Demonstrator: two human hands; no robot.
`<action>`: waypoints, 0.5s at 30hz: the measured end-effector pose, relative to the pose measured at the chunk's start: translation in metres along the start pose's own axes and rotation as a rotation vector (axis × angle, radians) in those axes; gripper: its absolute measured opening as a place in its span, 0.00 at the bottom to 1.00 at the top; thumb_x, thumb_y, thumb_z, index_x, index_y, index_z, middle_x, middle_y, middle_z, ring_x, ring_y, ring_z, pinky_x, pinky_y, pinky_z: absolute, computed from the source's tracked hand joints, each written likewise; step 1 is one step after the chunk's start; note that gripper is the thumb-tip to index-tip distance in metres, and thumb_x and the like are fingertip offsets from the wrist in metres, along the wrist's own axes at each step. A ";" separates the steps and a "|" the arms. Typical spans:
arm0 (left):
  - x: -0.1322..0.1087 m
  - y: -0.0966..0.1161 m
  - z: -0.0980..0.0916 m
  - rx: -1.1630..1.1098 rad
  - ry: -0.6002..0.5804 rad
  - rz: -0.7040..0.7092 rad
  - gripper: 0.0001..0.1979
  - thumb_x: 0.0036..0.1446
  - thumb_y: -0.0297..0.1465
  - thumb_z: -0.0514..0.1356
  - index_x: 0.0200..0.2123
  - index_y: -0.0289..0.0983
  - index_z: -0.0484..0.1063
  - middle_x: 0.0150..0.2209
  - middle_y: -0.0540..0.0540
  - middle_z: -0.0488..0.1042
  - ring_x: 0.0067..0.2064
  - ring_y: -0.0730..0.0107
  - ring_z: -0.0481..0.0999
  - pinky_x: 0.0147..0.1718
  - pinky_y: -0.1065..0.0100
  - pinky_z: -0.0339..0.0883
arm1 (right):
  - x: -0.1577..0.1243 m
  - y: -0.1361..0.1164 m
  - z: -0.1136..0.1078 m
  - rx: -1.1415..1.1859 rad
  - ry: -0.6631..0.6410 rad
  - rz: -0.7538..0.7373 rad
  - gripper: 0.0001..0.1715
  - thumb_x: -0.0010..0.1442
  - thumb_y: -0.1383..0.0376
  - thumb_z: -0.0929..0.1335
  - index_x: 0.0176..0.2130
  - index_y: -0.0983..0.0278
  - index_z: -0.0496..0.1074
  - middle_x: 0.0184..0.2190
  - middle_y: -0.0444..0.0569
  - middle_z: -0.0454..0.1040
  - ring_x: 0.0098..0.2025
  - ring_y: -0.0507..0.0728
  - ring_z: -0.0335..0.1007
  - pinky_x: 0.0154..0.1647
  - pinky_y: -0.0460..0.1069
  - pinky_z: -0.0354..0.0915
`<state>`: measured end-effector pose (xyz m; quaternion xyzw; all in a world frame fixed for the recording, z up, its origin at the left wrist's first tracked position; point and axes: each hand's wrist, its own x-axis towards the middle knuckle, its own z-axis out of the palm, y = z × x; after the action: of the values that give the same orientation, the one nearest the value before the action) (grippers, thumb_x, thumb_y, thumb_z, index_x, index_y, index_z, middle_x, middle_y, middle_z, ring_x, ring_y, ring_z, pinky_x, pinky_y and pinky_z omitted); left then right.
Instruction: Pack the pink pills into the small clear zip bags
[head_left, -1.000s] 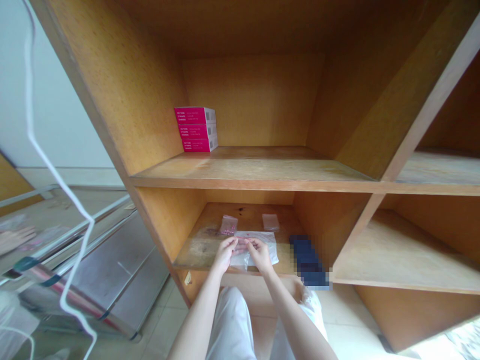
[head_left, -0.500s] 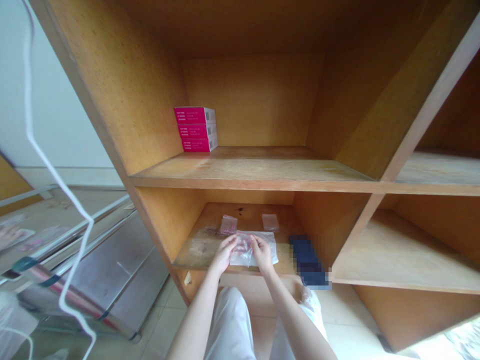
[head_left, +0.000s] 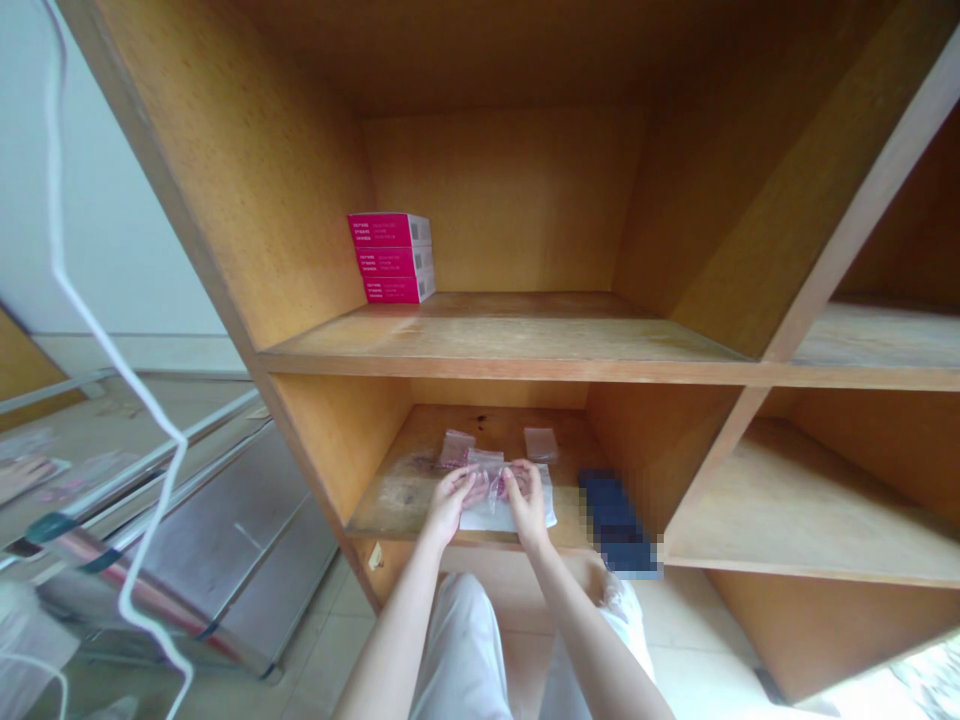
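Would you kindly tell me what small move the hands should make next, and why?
Probably ease the left hand and right hand slightly apart to flatten the clear bag: both hold it, and it looks creased between them. I cannot tell whether it is sealed.

Pale trousers [head_left: 456, 640], 2 bare forearms [head_left: 403, 620], bare hands [head_left: 448, 508]

A creased clear bag [head_left: 487, 461] showing pink is held above the lower shelf [head_left: 401, 500].

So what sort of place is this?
Probably a storeroom or workroom: there's a wooden cabinet, a stack of pink boxes and some small clear bags.
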<state>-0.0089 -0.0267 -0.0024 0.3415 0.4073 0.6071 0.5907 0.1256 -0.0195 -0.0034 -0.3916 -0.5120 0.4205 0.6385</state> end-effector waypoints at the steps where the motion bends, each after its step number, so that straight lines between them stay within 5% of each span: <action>1: 0.000 0.000 0.000 -0.006 0.009 0.010 0.19 0.44 0.33 0.64 0.42 0.33 0.68 0.37 0.40 0.76 0.36 0.63 0.76 0.39 0.63 0.70 | 0.000 0.000 0.000 -0.018 -0.012 -0.022 0.18 0.54 0.55 0.64 0.41 0.63 0.65 0.30 0.47 0.70 0.26 0.52 0.66 0.26 0.46 0.64; 7: 0.001 -0.001 0.000 -0.021 0.035 0.036 0.20 0.44 0.32 0.64 0.42 0.34 0.67 0.38 0.39 0.75 0.38 0.61 0.76 0.38 0.62 0.70 | 0.000 -0.006 -0.002 -0.166 -0.137 -0.180 0.14 0.55 0.58 0.62 0.31 0.63 0.73 0.32 0.50 0.73 0.38 0.56 0.67 0.42 0.51 0.62; 15: 0.002 0.000 0.001 -0.085 0.071 0.026 0.21 0.44 0.29 0.64 0.44 0.34 0.67 0.40 0.39 0.75 0.38 0.64 0.76 0.38 0.64 0.70 | 0.000 -0.011 -0.002 -0.151 -0.205 -0.184 0.14 0.56 0.60 0.62 0.33 0.62 0.75 0.33 0.51 0.74 0.40 0.58 0.68 0.43 0.52 0.62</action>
<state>-0.0084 -0.0250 -0.0026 0.2994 0.3973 0.6433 0.5819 0.1294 -0.0239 0.0066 -0.3450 -0.6384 0.3583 0.5874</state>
